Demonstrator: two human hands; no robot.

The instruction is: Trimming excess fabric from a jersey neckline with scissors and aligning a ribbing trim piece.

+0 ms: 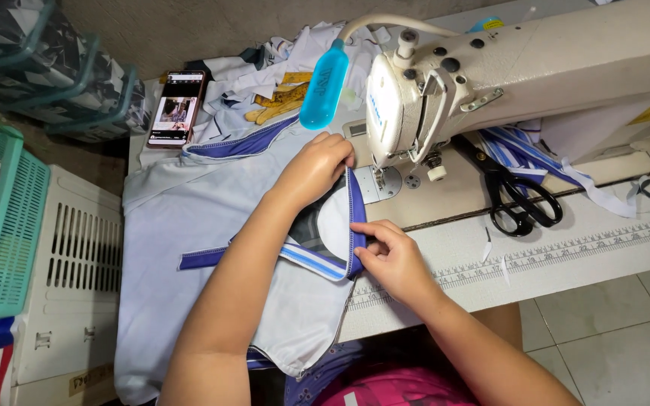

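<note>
garment (189,225) on table | scissors (517,199) right of sewing machine (490,83) | phone (177,109) behind

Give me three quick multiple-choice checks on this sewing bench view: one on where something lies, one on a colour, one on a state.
1. Where do the black scissors lie?
A. right of the needle, on the machine bed
B. in the green basket
C. on the phone

2. What colour is the trim band that the right hand pinches?
A. red
B. dark blue
C. yellow

3. What is the state of the phone?
A. screen dark
B. face down
C. screen lit, showing a picture

Answers: 1 A, the scissors rest on the bed of the sewing machine, right of the needle. 2 B, the band along the light grey garment under the left hand is dark blue. 3 C, the phone lies face up with a bright picture.
</note>
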